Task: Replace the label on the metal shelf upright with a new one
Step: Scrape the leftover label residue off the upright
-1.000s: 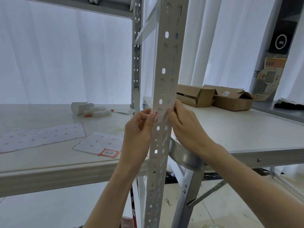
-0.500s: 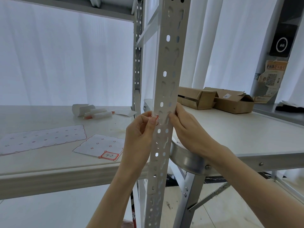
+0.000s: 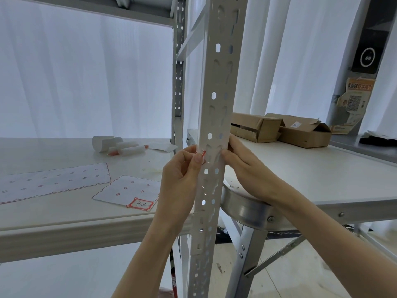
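Note:
A grey perforated metal shelf upright [image 3: 217, 87] runs vertically through the middle of the view. My left hand [image 3: 182, 168] pinches a small red-edged label [image 3: 200, 153] at the upright's left edge, at shelf height. My right hand [image 3: 242, 162] rests against the upright's right side, fingertips on the metal, steadying it. Most of the label is hidden by my fingers. On the shelf board lies a backing sheet with one red-bordered label marked "4-2" [image 3: 140, 204].
A longer empty label sheet [image 3: 53, 181], rolled paper and a red pen [image 3: 122, 147] lie on the shelf board [image 3: 64, 216]. Two cardboard boxes [image 3: 279, 130] sit on the white table to the right. A round metal stool [image 3: 245, 205] stands behind the upright.
Both hands stay at the same spot on the upright. My left fingers have shifted slightly on the label at the edge; the view has tilted a little.

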